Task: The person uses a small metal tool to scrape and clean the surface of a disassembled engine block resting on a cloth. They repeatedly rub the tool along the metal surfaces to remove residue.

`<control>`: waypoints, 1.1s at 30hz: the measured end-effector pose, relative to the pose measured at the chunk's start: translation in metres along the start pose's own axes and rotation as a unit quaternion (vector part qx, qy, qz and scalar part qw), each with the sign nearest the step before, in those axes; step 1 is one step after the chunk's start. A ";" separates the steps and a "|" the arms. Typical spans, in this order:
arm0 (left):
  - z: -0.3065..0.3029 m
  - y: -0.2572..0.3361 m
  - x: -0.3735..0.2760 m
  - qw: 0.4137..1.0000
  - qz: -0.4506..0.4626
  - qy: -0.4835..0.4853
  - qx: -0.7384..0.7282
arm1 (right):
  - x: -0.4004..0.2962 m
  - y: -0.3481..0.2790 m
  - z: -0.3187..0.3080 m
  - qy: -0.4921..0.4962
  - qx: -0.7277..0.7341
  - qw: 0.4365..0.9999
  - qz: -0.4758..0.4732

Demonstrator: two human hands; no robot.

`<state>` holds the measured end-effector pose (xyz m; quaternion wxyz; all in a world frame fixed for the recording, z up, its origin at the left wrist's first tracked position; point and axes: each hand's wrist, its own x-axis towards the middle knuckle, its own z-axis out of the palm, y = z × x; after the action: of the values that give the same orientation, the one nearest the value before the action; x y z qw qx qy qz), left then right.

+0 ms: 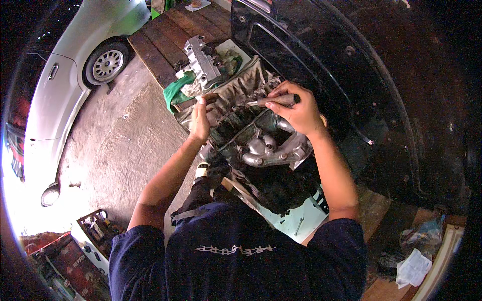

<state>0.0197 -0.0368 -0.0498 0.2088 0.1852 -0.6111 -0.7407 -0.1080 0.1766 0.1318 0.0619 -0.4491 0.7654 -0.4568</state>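
My right hand (299,109) grips a handled tool (282,99), seemingly a screwdriver, whose short metal tip points left over a greasy engine (233,124). At the engine's left side, my left hand (201,120) rests with its fingers against the edge; whether anything is under them cannot be told. A cast metal manifold (278,150) sits on the engine's near side, below my right hand. Beyond the engine, a silver metal cover (202,62) lies on a wooden table beside a green cloth (179,90) and a whitish rag (192,88).
A dark car body panel (339,75) rises close on the right. The wooden table (150,45) extends behind the engine. A small wrench (299,227) lies on a pale surface near my body. A silver car (52,94) stands at left, with an open toolbox (94,229) at lower left.
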 end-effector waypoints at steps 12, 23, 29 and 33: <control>-0.077 0.008 -0.069 0.998 0.003 0.051 -0.028 | -0.035 -0.043 0.050 -0.054 0.040 0.998 0.016; -0.127 -0.011 -0.088 0.995 -0.054 0.075 -0.023 | -0.006 -0.045 0.090 -0.173 0.071 0.976 0.112; -0.141 -0.015 -0.079 0.998 -0.047 0.037 -0.033 | 0.003 -0.059 0.097 -0.025 0.015 0.998 -0.058; -0.158 -0.016 -0.072 0.998 -0.054 0.014 -0.030 | -0.010 -0.080 0.092 -0.079 -0.014 0.996 0.047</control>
<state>0.1629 -0.1260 -0.0932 0.1825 0.2222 -0.5743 -0.7665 -0.0055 0.1102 0.1358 0.1372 -0.4485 0.7844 -0.4058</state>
